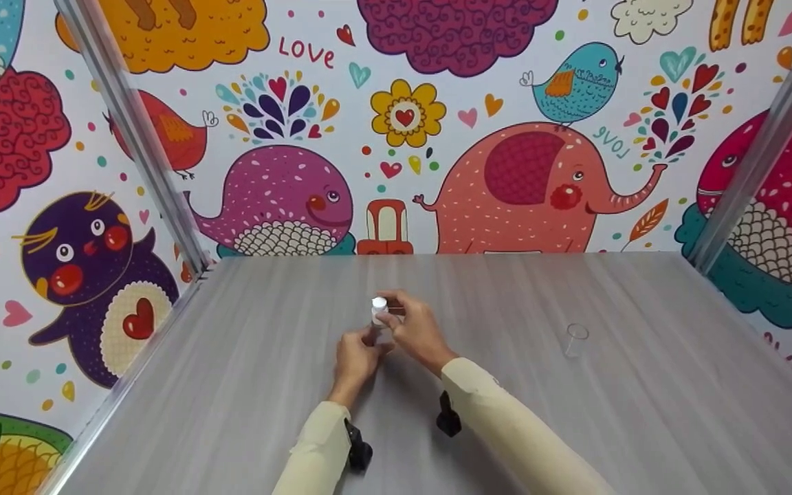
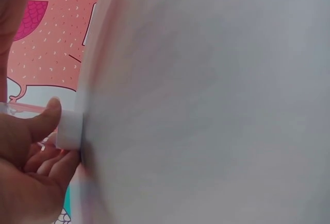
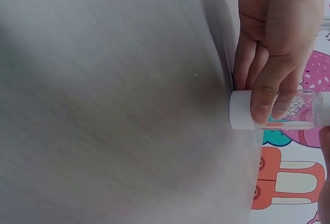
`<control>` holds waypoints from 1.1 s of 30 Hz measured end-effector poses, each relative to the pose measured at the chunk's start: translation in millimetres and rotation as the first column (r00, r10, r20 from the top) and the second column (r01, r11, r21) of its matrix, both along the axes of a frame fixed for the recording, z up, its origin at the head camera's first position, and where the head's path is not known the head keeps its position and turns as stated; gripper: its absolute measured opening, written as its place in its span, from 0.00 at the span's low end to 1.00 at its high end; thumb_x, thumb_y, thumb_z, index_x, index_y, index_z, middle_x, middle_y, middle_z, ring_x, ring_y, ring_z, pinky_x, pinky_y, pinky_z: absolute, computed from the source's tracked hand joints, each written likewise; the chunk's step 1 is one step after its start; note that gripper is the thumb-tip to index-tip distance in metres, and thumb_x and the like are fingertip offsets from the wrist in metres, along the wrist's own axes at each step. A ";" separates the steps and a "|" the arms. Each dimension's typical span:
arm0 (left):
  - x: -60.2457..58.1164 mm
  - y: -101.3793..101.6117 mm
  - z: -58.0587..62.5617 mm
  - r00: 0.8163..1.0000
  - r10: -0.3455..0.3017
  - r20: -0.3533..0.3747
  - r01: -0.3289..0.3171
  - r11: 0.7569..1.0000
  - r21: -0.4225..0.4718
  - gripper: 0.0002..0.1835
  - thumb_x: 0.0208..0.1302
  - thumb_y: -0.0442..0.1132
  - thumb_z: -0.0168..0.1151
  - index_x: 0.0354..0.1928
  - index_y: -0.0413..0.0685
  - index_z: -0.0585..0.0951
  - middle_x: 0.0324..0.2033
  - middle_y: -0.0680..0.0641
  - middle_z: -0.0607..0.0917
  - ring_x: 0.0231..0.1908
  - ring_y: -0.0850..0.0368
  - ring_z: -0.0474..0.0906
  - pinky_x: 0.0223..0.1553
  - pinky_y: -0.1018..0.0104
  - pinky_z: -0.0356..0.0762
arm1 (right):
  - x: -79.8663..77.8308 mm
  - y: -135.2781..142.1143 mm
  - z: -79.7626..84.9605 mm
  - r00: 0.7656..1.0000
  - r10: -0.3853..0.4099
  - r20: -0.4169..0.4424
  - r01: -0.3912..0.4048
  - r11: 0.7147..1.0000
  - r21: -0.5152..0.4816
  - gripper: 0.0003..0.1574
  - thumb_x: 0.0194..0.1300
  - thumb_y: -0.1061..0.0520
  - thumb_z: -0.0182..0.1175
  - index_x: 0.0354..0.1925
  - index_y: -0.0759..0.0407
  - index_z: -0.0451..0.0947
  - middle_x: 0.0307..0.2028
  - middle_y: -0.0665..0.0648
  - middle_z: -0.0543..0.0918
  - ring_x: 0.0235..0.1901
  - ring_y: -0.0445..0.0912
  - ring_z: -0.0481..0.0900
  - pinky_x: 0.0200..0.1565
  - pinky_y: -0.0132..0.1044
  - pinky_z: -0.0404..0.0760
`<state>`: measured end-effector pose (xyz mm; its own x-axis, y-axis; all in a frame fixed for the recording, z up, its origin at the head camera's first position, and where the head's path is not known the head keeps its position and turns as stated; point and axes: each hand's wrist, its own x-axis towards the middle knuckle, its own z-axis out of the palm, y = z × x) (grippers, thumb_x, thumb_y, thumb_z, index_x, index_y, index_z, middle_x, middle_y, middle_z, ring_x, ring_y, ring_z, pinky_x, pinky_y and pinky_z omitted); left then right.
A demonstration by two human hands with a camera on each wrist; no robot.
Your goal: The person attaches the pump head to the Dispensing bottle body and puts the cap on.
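A small clear bottle with a white cap (image 1: 379, 302) stands upright between the two hands. Its white bottom end (image 3: 241, 109) is right at the tabletop in the right wrist view, with the see-through body (image 3: 304, 112) above. My left hand (image 1: 355, 363) grips the bottle low down, thumb and fingers around the white bottom part. From the right, my right hand (image 1: 420, 333) pinches the upper part near the cap, thumb on the near side. The left wrist view shows the same low hold on the white end (image 2: 69, 130).
A clear, empty drinking glass (image 1: 577, 333) stands on the grey wood-grain table (image 1: 506, 295), to the right of the hands. Behind the table is a wall (image 1: 403, 172) printed with cartoon animals. Metal posts (image 1: 136, 137) rise at both sides.
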<state>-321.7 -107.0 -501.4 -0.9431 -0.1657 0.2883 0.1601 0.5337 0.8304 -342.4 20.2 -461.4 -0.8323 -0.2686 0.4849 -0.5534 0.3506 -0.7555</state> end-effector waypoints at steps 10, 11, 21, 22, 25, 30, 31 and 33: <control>0.6 0.3 2.2 0.998 0.013 0.061 -0.015 0.999 0.042 0.06 0.50 0.30 0.73 0.31 0.36 0.86 0.22 0.49 0.81 0.24 0.60 0.72 0.29 0.67 0.73 | 1.6 2.6 10.1 0.991 -0.012 0.135 0.021 0.998 -0.066 0.24 0.68 0.59 0.63 0.61 0.59 0.76 0.59 0.61 0.81 0.60 0.54 0.80 0.62 0.47 0.76; 0.3 0.2 2.3 0.998 0.013 0.065 -0.016 0.999 0.039 0.06 0.50 0.30 0.74 0.31 0.36 0.86 0.22 0.48 0.81 0.24 0.60 0.72 0.29 0.67 0.73 | 1.6 2.6 10.5 0.991 -0.002 0.132 0.011 0.998 -0.068 0.23 0.68 0.60 0.62 0.61 0.59 0.76 0.59 0.61 0.81 0.60 0.54 0.80 0.62 0.48 0.76; -0.4 -2.1 0.0 0.997 0.006 0.071 -0.006 1.000 0.009 0.07 0.51 0.33 0.74 0.29 0.39 0.84 0.19 0.53 0.76 0.23 0.61 0.69 0.26 0.67 0.66 | 3.9 1.1 3.2 0.985 0.028 0.171 -0.014 0.996 -0.083 0.20 0.70 0.67 0.56 0.59 0.62 0.78 0.54 0.58 0.84 0.55 0.51 0.82 0.61 0.49 0.78; -0.3 -2.1 -0.1 0.997 0.007 0.073 -0.008 1.000 0.010 0.07 0.52 0.33 0.74 0.29 0.39 0.84 0.19 0.54 0.75 0.23 0.61 0.68 0.26 0.67 0.65 | 3.8 1.0 2.7 0.987 0.029 0.161 -0.015 0.996 -0.086 0.20 0.70 0.67 0.56 0.58 0.62 0.78 0.54 0.59 0.85 0.55 0.51 0.83 0.60 0.49 0.78; 0.3 -1.8 -0.2 0.998 0.010 0.059 -0.010 1.000 -0.003 0.07 0.51 0.33 0.74 0.31 0.39 0.85 0.19 0.53 0.75 0.23 0.60 0.68 0.27 0.67 0.66 | 3.1 0.5 2.1 0.987 0.023 0.156 -0.009 0.996 -0.094 0.19 0.69 0.67 0.58 0.58 0.62 0.78 0.53 0.58 0.85 0.54 0.51 0.83 0.59 0.48 0.79; 1.5 -0.3 1.1 0.999 0.015 0.051 -0.014 1.000 -0.027 0.09 0.51 0.33 0.74 0.36 0.39 0.87 0.22 0.49 0.80 0.25 0.59 0.71 0.29 0.66 0.70 | 3.7 0.7 2.2 0.983 -0.001 0.181 0.019 0.995 -0.095 0.21 0.68 0.65 0.61 0.58 0.58 0.77 0.53 0.56 0.84 0.55 0.50 0.83 0.58 0.45 0.80; 1.7 -0.1 1.5 0.999 0.015 0.050 -0.013 1.000 -0.027 0.09 0.51 0.32 0.74 0.36 0.39 0.88 0.23 0.49 0.82 0.26 0.59 0.71 0.29 0.66 0.70 | 4.2 0.9 2.5 0.982 -0.004 0.190 0.022 0.995 -0.096 0.21 0.68 0.64 0.61 0.59 0.58 0.77 0.54 0.56 0.84 0.55 0.50 0.82 0.59 0.45 0.80; 2.1 0.1 2.0 0.999 0.012 0.047 -0.011 1.000 -0.019 0.09 0.52 0.32 0.73 0.37 0.39 0.88 0.24 0.48 0.82 0.26 0.59 0.71 0.30 0.66 0.70 | 4.9 1.3 3.0 0.981 -0.003 0.192 0.022 0.995 -0.097 0.22 0.68 0.63 0.61 0.60 0.59 0.76 0.55 0.57 0.83 0.57 0.51 0.82 0.59 0.46 0.79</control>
